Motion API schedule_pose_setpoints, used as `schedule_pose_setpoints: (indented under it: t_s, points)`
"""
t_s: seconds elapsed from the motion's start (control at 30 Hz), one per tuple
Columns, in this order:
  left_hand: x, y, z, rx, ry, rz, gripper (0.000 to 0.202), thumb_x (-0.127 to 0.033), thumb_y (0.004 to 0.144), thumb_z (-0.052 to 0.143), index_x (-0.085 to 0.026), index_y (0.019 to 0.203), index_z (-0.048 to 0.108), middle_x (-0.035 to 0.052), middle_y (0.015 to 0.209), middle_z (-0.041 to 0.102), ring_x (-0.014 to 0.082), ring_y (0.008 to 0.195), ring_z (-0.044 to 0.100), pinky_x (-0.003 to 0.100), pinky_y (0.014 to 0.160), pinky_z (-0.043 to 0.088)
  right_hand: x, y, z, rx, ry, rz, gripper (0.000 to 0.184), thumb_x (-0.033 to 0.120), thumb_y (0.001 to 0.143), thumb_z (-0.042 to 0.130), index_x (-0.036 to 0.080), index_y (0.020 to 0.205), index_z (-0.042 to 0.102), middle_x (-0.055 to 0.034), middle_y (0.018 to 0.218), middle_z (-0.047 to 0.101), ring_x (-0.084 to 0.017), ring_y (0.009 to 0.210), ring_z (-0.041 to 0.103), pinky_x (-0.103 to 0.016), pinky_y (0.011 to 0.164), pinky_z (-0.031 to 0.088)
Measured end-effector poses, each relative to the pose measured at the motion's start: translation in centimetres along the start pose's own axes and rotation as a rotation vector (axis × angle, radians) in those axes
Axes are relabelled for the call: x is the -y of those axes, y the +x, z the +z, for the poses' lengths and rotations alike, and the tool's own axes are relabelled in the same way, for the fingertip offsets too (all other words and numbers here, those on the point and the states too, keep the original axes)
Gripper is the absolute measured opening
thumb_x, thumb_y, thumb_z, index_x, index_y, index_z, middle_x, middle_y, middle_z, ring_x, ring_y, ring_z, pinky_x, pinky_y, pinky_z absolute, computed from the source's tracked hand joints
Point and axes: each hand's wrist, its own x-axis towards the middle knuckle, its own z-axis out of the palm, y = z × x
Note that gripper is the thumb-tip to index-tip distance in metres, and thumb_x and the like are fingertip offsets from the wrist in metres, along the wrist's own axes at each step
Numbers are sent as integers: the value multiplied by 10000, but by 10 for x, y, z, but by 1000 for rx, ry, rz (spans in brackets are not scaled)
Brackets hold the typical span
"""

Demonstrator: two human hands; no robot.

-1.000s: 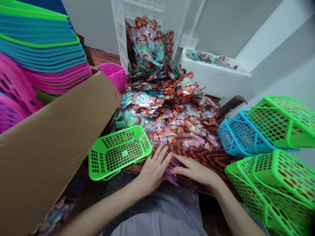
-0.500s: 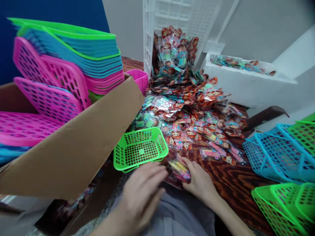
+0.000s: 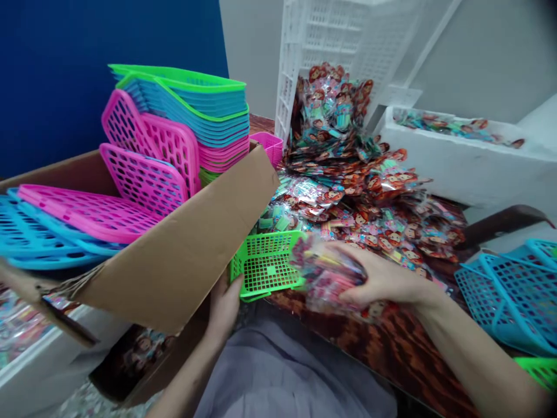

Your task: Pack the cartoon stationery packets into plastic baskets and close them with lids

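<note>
My right hand (image 3: 378, 276) is closed round a bundle of small clear plastic packets (image 3: 328, 270), blurred by motion, with pink and yellow pieces showing inside. It holds them at the right end of a small green basket (image 3: 272, 284). At the basket's left end, my left hand (image 3: 224, 307) grips the side, its fingers partly hidden behind the cardboard flap. The basket's mesh floor shows, with a pale green square at its middle. Behind it spreads a heap of similar packets (image 3: 361, 215) printed with red-haired cartoon figures.
A cardboard box (image 3: 209, 232) at left holds pink mesh pieces (image 3: 148, 180) and a stack of blue, pink and green baskets (image 3: 183, 110). A white crate (image 3: 291, 75) and a white foam box (image 3: 470, 157) stand behind. Blue baskets (image 3: 509, 290) lie right on the wood-grain table (image 3: 348, 334).
My left hand has moved from in front of the basket to its left side. My right hand has brought the packets up to the basket's right end. The view has shifted left.
</note>
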Motion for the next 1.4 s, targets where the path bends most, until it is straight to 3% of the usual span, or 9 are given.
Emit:
schedule_pose_setpoints:
  t_s: [0.13, 0.27, 0.4, 0.6, 0.77, 0.9, 1.07, 1.23, 1.4]
  points:
    - [-4, -4, 25, 78, -180, -90, 642, -228, 860, 500, -240, 1493, 399, 56, 1563, 401, 234, 1438, 380, 415, 1209, 288, 21, 59, 12, 169, -46, -107, 814, 366, 641, 773, 184, 1392, 514, -58, 1263, 635, -251, 1099, 605, -321, 945, 475]
    - [-8, -6, 55, 108, -261, -117, 610, -218, 833, 501, -196, 1442, 473, 74, 1511, 474, 236, 1395, 444, 389, 1178, 346, 2, 91, 32, 273, -123, -1, 736, 320, 553, 815, 173, 1248, 626, -44, 1136, 681, -239, 991, 622, -297, 846, 494]
    - [-9, -2, 69, 80, -305, -134, 497, -307, 875, 531, -188, 1356, 573, 81, 1427, 566, 254, 1333, 513, 380, 1138, 396, -17, 102, 39, 351, 9, 89, 658, 326, 548, 825, 208, 1176, 671, 3, 1037, 705, -208, 931, 634, -265, 773, 506]
    - [-9, 1, 67, 21, -261, -92, 438, -392, 932, 513, -192, 1307, 618, 75, 1379, 606, 255, 1322, 517, 360, 1109, 418, -32, 104, 46, 322, 174, 188, 810, 398, 494, 891, 204, 1241, 646, -44, 1226, 677, -252, 1123, 616, -314, 944, 487]
    - [-8, -1, 65, 41, -264, -84, 428, -378, 939, 512, -186, 1310, 604, 72, 1363, 612, 233, 1270, 552, 327, 1075, 438, -33, 92, 75, 104, -38, 164, 1016, 578, 568, 851, 148, 1418, 497, -167, 1378, 573, -337, 1219, 559, -446, 1039, 430]
    - [-7, -3, 65, 27, -253, -84, 416, -411, 947, 506, -196, 1288, 612, 74, 1327, 630, 239, 1242, 568, 329, 1047, 454, -25, 81, 98, -66, -205, 39, 1122, 623, 627, 816, 192, 1533, 314, -175, 1410, 511, -345, 1294, 479, -481, 1060, 393]
    - [-5, 1, 66, 64, -262, -83, 408, -414, 953, 501, -208, 1291, 599, 72, 1338, 611, 244, 1248, 556, 351, 1079, 420, -10, 74, 104, -209, -444, -114, 912, 610, 777, 716, 183, 1502, 363, -184, 1398, 491, -352, 1279, 434, -536, 1070, 345]
    - [-9, 2, 68, 64, -251, -63, 376, -400, 958, 497, -217, 1269, 603, 66, 1301, 625, 233, 1221, 563, 341, 1054, 432, -9, 64, 102, -173, -424, -120, 261, 335, 986, 510, 207, 1171, 641, -89, 1147, 634, -248, 1083, 533, -388, 950, 430]
    - [-9, -2, 70, 25, -262, -80, 354, -373, 954, 506, -199, 1249, 596, 74, 1267, 632, 226, 1185, 578, 330, 1020, 452, -13, 69, 117, -108, -477, -71, 212, 256, 986, 511, 233, 1156, 635, -64, 1114, 619, -231, 1063, 537, -344, 880, 437]
